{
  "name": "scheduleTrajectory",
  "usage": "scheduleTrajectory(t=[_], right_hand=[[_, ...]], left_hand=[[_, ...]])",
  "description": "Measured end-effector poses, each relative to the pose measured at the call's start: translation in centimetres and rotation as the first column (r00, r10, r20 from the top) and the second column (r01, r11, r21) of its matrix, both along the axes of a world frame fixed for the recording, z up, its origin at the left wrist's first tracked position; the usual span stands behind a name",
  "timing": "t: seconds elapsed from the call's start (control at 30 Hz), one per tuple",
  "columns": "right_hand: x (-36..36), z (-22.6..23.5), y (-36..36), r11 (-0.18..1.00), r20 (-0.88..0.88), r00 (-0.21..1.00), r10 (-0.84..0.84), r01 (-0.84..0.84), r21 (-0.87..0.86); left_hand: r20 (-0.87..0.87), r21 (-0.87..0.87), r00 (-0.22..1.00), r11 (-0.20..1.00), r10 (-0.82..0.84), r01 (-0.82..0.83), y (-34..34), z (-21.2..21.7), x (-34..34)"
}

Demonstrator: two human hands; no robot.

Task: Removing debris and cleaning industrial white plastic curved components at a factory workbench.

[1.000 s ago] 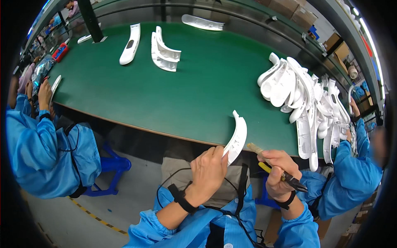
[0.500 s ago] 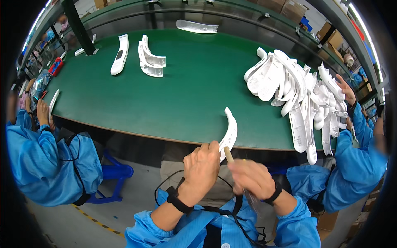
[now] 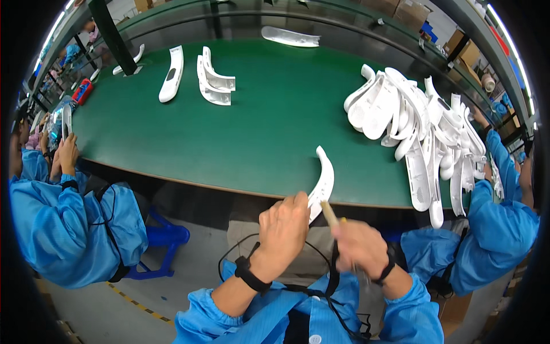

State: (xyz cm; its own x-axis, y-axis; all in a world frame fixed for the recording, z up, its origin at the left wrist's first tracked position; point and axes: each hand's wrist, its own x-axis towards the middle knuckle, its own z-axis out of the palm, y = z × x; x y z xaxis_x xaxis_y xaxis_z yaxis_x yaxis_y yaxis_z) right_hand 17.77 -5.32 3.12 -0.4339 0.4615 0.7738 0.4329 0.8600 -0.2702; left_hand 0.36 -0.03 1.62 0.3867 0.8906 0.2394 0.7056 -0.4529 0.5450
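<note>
**Op:** Left hand (image 3: 283, 226) pinches the lower end of the curved white plastic part (image 3: 321, 184), fingers wrapped round it, holding it upright just past the near edge of the green table (image 3: 229, 143). Right hand (image 3: 360, 247) is closed round a thin tan-tipped tool (image 3: 329, 212); its tip sits against the part's lower edge, right beside the left fingertips. The right hand is blurred, so I cannot tell the exact grip.

**Obs:** Where is the rest of the stock?

**Op:** Heap of white parts (image 3: 418, 132) lies far right on the table, well apart from my hands. A small group of white shells (image 3: 213, 80) sits at the far left, one long white piece (image 3: 291, 37) at the back edge. A co-worker in a blue sleeve (image 3: 63, 229) sits to my left, another blue sleeve (image 3: 498, 229) to my right.

**Obs:** Notes on working this edge well?

**Op:** My judgement: keep the left pinch firm and low so the part does not twist, and keep fingertips clear of the tool tip. Run the tool along the edge with light, even pressure, following the curve. Turn the part with the left hand, not the tool wrist.
</note>
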Motion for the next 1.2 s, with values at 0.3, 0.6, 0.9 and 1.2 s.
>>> scheduleTrajectory(t=[0.3, 0.6, 0.9, 1.2], right_hand=[[-0.1, -1.2, -0.3, 0.999, -0.03, 1.0, -0.005, 0.006, 0.049], [0.4, -1.8, 0.6, 0.992, 0.031, 0.995, -0.097, 0.099, -0.08], [0.2, -2.7, 0.7, 0.988, 0.037, 0.989, -0.14, 0.143, -0.066], [0.7, -2.2, 1.1, 0.967, -0.067, 0.977, -0.203, 0.189, -0.173]], left_hand=[[-0.033, -0.017, 0.999, 1.0, 0.005, -0.006, 0.2, -0.2, 0.2], [0.055, 0.006, 0.998, 0.999, 0.038, -0.038, -0.6, -1.1, 0.4], [0.631, -0.352, 0.74, 0.936, 0.233, 0.005, -2.7, -7.0, 2.6], [0.735, -0.461, 0.615, 0.875, 0.286, 0.145, -1.9, -6.8, 3.6]])
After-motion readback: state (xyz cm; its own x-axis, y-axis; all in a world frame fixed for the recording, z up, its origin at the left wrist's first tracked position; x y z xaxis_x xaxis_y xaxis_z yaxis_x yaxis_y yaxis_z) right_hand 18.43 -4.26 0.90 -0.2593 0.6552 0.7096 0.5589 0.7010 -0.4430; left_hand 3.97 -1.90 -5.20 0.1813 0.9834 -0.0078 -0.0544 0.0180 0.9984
